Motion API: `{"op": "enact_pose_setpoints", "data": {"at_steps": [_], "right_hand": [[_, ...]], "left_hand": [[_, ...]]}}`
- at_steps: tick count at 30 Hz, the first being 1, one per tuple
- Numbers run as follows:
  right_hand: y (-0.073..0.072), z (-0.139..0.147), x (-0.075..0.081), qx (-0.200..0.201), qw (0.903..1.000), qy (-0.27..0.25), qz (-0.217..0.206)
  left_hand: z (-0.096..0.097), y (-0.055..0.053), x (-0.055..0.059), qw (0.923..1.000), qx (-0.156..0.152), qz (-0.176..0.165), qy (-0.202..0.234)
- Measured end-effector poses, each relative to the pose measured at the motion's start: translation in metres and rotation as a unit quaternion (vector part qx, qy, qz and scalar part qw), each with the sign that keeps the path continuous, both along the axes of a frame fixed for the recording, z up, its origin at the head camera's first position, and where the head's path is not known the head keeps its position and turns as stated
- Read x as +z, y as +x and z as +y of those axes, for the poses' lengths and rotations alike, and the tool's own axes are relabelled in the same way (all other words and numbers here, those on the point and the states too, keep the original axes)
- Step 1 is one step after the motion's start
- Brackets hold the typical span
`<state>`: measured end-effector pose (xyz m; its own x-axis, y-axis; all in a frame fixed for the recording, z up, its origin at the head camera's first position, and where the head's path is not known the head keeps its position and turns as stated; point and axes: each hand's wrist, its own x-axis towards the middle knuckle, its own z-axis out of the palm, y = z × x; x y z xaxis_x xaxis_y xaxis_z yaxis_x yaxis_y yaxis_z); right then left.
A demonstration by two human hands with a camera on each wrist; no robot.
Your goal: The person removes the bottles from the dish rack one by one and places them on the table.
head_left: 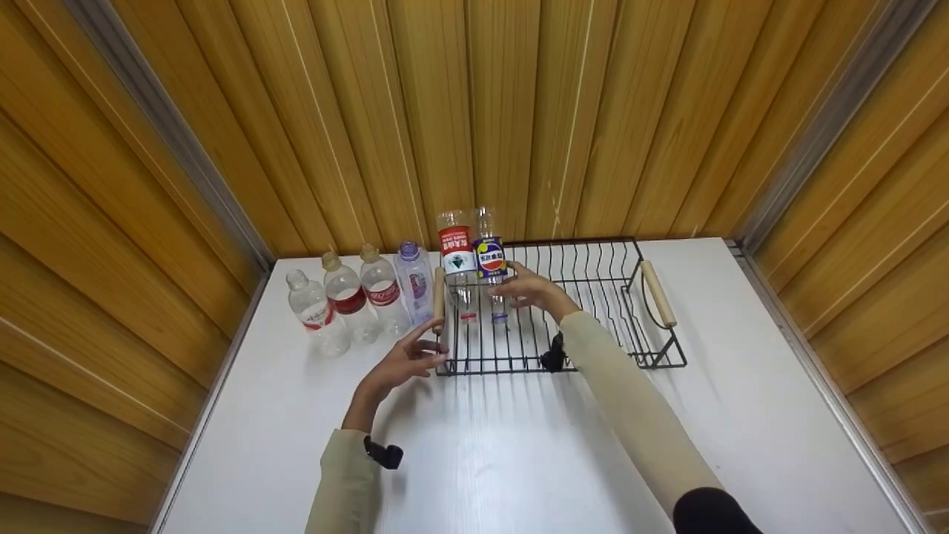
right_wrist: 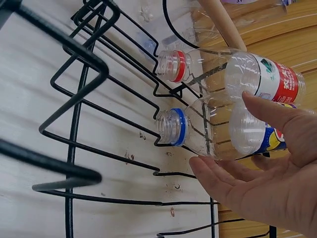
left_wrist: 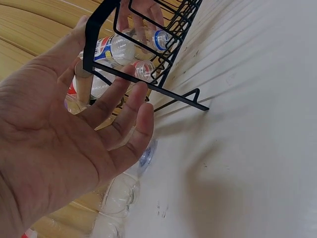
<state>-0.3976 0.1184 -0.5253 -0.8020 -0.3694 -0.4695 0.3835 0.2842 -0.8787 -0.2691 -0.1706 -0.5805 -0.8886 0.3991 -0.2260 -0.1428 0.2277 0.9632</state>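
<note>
Two clear plastic bottles stand upside down, slanted, in a black wire dish rack [head_left: 511,360], necks down. The red-labelled bottle [head_left: 457,248] is leftmost; beside it is the blue-labelled bottle [head_left: 490,259] with a blue neck ring. My right hand [head_left: 537,289] is at the blue-labelled bottle, its thumb and fingers loosely spread on either side in the right wrist view. At the rack's front left corner is my left hand [head_left: 408,360], fingers relaxed, fingertips right at the black frame [left_wrist: 143,84] and the wooden handle [head_left: 439,297].
Left of the rack, several bottles stand upright on the white table [head_left: 474,475]: clear ones with red labels [head_left: 347,300] and a purplish bottle [head_left: 417,285]. Another wooden handle [head_left: 658,293] is on the rack's right end. Wood-look panels [head_left: 504,111] rise behind the table.
</note>
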Motion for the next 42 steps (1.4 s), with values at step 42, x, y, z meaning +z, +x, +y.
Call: {"op": "enact_pose_setpoints", "data": {"at_steps": [42], "right_hand": [[0.058, 0.040, 0.044, 0.005, 0.9984, -0.027, 0.049]], "left_hand": [[-0.001, 0.003, 0.003, 0.9998, -0.006, -0.008, 0.014]]}}
